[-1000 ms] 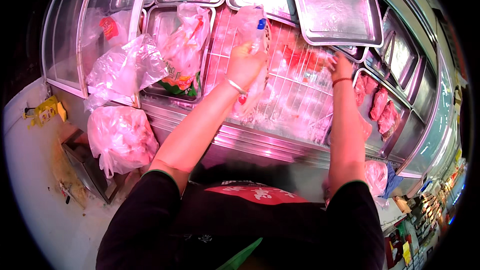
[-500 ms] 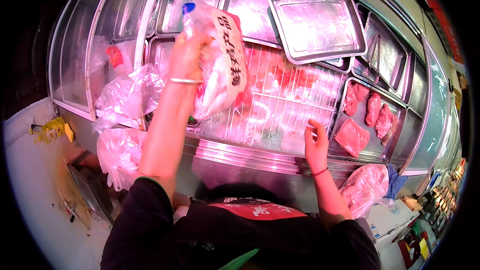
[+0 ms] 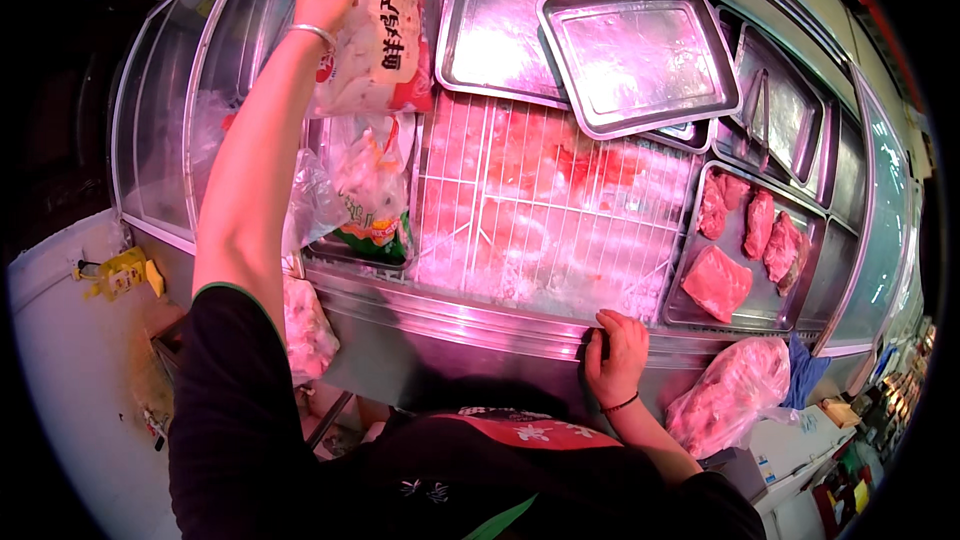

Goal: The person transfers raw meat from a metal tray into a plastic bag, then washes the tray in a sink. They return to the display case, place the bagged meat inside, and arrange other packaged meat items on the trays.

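Observation:
My left hand point(image 3: 325, 5) is closed on the top of a printed plastic bag point(image 3: 385, 30), clear and white with red edges and pale contents. It hangs over the far left trays of the metal display case. Nearer me, a second food bag with a green and orange end point(image 3: 375, 235) lies in a tray on the left. At the case's front metal ledge point(image 3: 480, 325) rests my right hand point(image 3: 617, 358), holding nothing, its fingers loosely bent and thumb apart. A wire rack point(image 3: 540, 200) stretches between my hands, over a wet, red-stained bottom.
To the right, a tray point(image 3: 745, 300) holds several pieces of raw meat point(image 3: 717, 282). One metal tray point(image 3: 640, 60) sits tilted over others at the back. Tongs point(image 3: 760, 115) lie in a far right tray. A filled plastic bag point(image 3: 730, 390) hangs at the front right.
My left hand has carried the printed bag away from me and to the left, uncovering the green-ended bag. My right hand has come back onto the front ledge.

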`<state>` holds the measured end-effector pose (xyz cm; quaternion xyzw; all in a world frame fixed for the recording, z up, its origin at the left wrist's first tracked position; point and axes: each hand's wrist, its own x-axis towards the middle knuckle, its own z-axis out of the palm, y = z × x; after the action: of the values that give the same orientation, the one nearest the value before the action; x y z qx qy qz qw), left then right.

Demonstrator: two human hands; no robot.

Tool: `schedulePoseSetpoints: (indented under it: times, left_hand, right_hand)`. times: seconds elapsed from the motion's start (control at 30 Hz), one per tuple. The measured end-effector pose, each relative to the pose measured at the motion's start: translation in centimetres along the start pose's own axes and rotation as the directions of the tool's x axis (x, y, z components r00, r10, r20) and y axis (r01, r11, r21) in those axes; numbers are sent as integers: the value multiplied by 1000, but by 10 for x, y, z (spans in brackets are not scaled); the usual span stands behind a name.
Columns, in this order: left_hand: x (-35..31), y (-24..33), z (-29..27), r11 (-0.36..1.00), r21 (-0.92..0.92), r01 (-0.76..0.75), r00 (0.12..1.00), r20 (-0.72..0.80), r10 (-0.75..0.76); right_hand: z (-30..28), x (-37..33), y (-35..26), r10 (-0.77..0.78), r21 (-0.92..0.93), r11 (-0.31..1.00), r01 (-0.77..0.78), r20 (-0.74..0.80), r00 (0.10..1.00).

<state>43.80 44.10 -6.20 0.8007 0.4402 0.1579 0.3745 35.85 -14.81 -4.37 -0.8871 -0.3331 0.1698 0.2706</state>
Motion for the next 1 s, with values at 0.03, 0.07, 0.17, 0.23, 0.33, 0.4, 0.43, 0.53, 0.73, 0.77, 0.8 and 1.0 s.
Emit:
schedulePoseSetpoints:
  times: [0.03,0.07,0.17,0.23,0.33,0.4,0.43,0.53,0.73,0.77,0.8,1.0]
  left_hand:
    - [9,0,1,994,103,-35,999,12,34]
    - [17,-3,3,977,202,-65,998,29,61]
    - [45,-30,10,931,335,-147,982,-60,177]
    - [59,-38,17,869,448,-211,966,-40,255]
    - [65,-34,29,880,417,-227,941,-138,308]
    - [66,-34,34,915,361,-182,949,-178,259]
    - [69,-33,30,923,356,-148,963,-160,216]
    - [67,-24,21,920,378,-100,977,-136,162]
    - [76,-26,8,956,294,-23,978,-190,82]
    - [77,-24,9,966,256,-17,978,-199,70]
    - [69,-17,13,948,318,-23,969,-224,99]
    - [54,-35,35,807,589,-34,982,-131,137]
  right_hand:
    - [1,1,0,3,2,1000,-3,-6,1000]
    - [2,0,0,7,1,1000,-7,-5,1000]
    - [-1,3,-3,16,-7,1000,-16,2,1000]
    - [-2,3,-3,21,-15,1000,-21,9,1000]
    - [0,2,-4,31,-14,999,-30,8,1000]
    - [-1,2,-3,38,-17,999,-38,11,999]
    - [-2,2,-2,41,-20,999,-40,10,999]
    - [1,2,-2,45,-11,999,-45,8,999]
    - [-1,5,-4,29,-8,1000,-29,10,1000]
    - [-1,4,-3,32,-7,999,-32,12,999]
    - [-1,4,-3,35,-6,999,-35,14,999]
    - [-1,4,-5,13,5,1000,-13,-3,1000]
